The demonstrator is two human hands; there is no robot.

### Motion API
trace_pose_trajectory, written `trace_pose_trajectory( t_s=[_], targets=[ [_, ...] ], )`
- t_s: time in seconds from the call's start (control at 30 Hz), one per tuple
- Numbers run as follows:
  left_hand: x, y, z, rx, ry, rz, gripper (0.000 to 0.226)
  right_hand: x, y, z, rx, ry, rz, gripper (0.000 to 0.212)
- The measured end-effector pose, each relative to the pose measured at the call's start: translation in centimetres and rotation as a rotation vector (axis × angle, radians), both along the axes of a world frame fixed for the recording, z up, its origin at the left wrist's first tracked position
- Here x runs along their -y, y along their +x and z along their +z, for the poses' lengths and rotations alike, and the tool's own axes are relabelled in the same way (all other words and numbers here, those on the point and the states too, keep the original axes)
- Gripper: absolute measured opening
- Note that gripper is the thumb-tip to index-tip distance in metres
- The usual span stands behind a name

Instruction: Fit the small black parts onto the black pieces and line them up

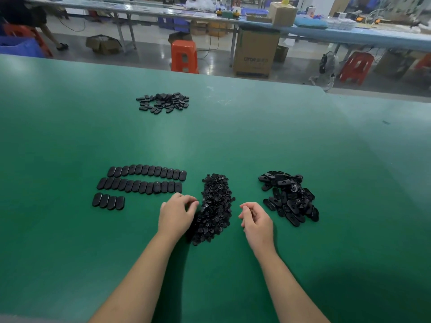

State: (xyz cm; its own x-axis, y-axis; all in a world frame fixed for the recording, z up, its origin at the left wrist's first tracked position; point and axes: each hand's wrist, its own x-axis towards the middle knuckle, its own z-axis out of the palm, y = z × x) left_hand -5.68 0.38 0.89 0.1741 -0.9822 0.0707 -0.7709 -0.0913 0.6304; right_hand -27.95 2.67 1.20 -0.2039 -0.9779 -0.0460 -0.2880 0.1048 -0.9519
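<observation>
— Head view, left to right: what's in hand?
— Three rows of finished pieces (142, 184); left hand (176, 214), fingers curled at the small parts heap (215, 206), whether pinching one I cannot tell.
— And beyond?
— Right hand (256, 220) loosely curled, seemingly empty; loose black pieces (289, 199) beside it. Next: take a piece, fit, line up.

Left hand (177, 212) at small-parts heap (215, 206); right hand (256, 217) curled (contents unclear); lined rows (144, 180) left.
</observation>
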Motion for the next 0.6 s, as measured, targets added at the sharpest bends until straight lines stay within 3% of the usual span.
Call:
trace_pose_trajectory(
  t_s=[0.17, 0.6],
  targets=[
    [0.5, -0.5, -0.4, 0.061, -0.003, 0.007, 0.022, 0.1, 0.0, -0.1, -0.010, -0.005, 0.004, 0.019],
    [0.2, -0.2, -1.3, -0.031, -0.102, 0.043, 0.019, 0.2, 0.0, 0.4, -0.104, 0.048, 0.091, 0.017]
  ],
)
